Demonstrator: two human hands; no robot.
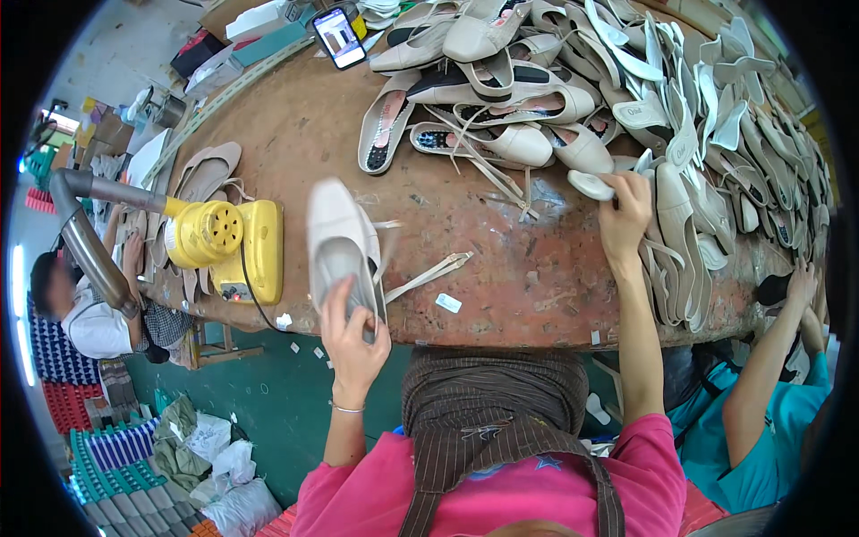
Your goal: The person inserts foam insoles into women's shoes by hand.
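My left hand point(352, 345) grips a beige flat shoe point(338, 215) by its heel end, fingers inside the opening, with the toe pointing away from me. The shoe is held over the worktable point(501, 309) and is slightly blurred. To the right, my right hand point(626, 215) has its fingers closed on a white insole point(591, 185), at the edge of a heap of shoes. Past that hand lie more beige shoes point(676, 215) and white insoles point(640, 114). A loose pale strap point(429, 276) and a small light label point(448, 302) rest between my hands.
A yellow machine point(268, 251) with a grey duct point(98, 242) stands at the left, its black cord running along the table edge. Beige shoes point(483, 107) are piled at the back, near a phone point(338, 38). Co-workers sit at left point(98, 327) and right point(761, 421).
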